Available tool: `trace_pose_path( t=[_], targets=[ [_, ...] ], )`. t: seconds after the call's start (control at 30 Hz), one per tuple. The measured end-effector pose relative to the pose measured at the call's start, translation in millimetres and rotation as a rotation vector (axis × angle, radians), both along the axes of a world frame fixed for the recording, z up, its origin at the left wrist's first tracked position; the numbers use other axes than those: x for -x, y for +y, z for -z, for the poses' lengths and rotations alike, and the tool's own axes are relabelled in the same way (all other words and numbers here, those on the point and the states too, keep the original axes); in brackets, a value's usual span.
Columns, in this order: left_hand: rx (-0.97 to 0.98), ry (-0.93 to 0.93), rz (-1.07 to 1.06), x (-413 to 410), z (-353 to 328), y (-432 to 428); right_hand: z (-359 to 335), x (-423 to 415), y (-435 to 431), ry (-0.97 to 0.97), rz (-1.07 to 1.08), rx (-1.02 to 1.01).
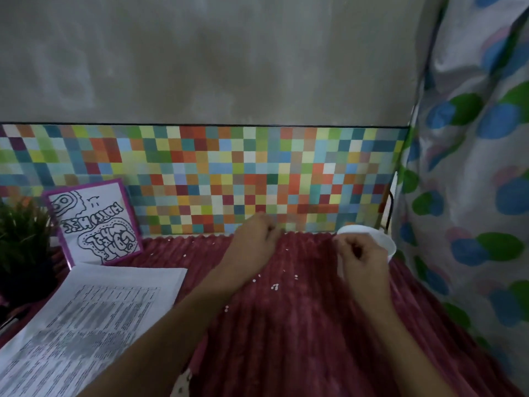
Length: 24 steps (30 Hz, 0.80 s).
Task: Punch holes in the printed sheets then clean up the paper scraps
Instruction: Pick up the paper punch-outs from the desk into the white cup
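Beyond printed sheets (86, 319) left of left hand (254, 239), seems midway gathering scraps (274, 286) (right hand (360, 255) likewise curled, grips unclear).

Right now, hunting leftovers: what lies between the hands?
Head view: mostly bare cloth between left hand and right hand; scraps lie nearer the camera, between the wrists.

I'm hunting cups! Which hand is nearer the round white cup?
Right. The right hand is just in front of the round white cup; the left hand is farther left.
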<state>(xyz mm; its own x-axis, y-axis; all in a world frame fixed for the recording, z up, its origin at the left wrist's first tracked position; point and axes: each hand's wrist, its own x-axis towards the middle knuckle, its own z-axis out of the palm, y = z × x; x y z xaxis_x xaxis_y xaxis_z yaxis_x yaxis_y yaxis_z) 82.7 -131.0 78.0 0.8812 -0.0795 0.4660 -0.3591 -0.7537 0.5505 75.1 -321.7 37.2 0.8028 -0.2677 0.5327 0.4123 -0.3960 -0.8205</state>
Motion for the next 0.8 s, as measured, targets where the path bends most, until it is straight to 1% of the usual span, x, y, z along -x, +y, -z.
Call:
trace_pose_path(
  t=[0.07,0.13,0.17,0.23,0.33,0.37,0.43,0.53,0.6,0.67,0.73,0.8],
  targets=[
    [0.004,-0.001,0.1,-22.3,-7.0,-41.9,-17.6,-11.6,-30.7,-0.052,0.155,0.049],
    [-0.017,0.032,0.192,-40.9,-4.3,-83.6,-22.3,-31.5,-57.8,0.036,0.224,0.152],
    [-0.039,0.035,0.235,-49.1,-0.3,-101.8,-20.9,-42.1,-68.0,0.099,0.229,0.219],
    [-0.119,0.032,0.255,-61.3,9.6,-128.2,-16.8,-59.9,-80.4,0.197,0.197,0.352],
    [-0.324,0.024,0.156,-72.8,21.2,-145.5,-14.1,-74.3,-89.0,0.278,0.094,0.493],
    [-0.343,0.02,0.127,-74.5,23.6,-147.5,-14.5,-75.8,-90.9,0.307,0.074,0.517],
    [-0.263,0.016,0.087,-77.3,28.0,-147.5,-14.2,-77.2,-93.0,0.366,0.083,0.491],
    [-0.145,0.017,0.095,-78.5,31.3,-139.5,-16.2,-77.8,-92.5,0.361,0.143,0.403],
    [-0.096,0.002,0.169,-76.9,29.7,-128.0,-19.4,-76.8,-91.0,0.382,0.16,0.466],
    [-0.074,-0.06,0.248,-70.8,23.2,-105.3,-24.6,-70.0,-82.8,0.35,0.191,0.575],
    [-0.047,-0.096,0.274,-58.5,12.8,-69.5,-30.0,-55.1,-65.1,0.184,0.23,0.602],
    [-0.038,0.019,0.259,-37.6,6.0,-23.6,-33.4,-36.2,-36.0,0.019,0.21,0.576]
  ],
)
